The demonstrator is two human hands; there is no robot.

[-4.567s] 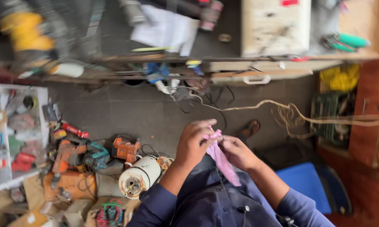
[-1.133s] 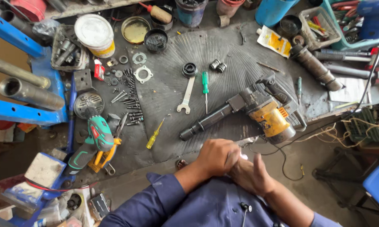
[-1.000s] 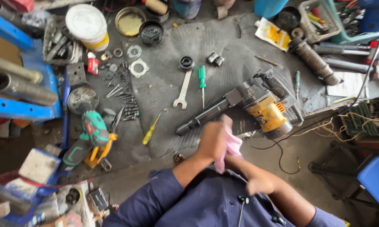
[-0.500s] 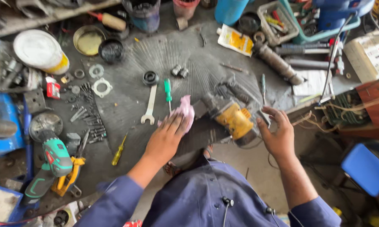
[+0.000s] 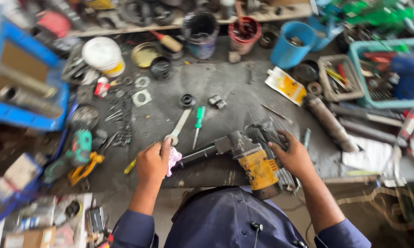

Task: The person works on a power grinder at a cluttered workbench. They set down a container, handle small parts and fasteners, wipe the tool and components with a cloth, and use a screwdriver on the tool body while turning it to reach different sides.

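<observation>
The bench (image 5: pixel 225 92) is a wide slab covered in dark, scuffed, greasy matting, cluttered along its far edge with pots and tubs.

Lying across its near edge is the rotary hammer (image 5: pixel 250 160), the bulkiest tool here: a blocky yellow plastic body with grey-black cast metal at the gear end and a long dark steel nose pointing left.

The right hand (image 5: pixel 293 156) lies on the ribbed black rear of the hammer, its grip spread wide with fingers splayed over the housing.

The left hand (image 5: pixel 153 161) is at the nose end of the tool, its grip closed around a pink cloth (image 5: pixel 174 158), a soft crumpled rag bunched between thumb and fingers and touching the dark steel shaft.

At the left edge of the bench rests a green power drill (image 5: pixel 78 149) with smooth moulded casing, beside an orange clamp-like piece.

At the back stands a blue plastic bucket (image 5: pixel 292 43), round and glossy, and further left a white paint tub (image 5: pixel 103 55) with a yellow band.

A flat silver spanner (image 5: pixel 178 128) lies just above the left hand, its ring end near the knuckles.

Next to it is a green-handled screwdriver (image 5: pixel 198 123) with a thin bright shank.

A yellow-handled screwdriver (image 5: pixel 130 166) peeks out just left of the left hand.

Loose screws and washers are scattered on the matting to the left.
</observation>
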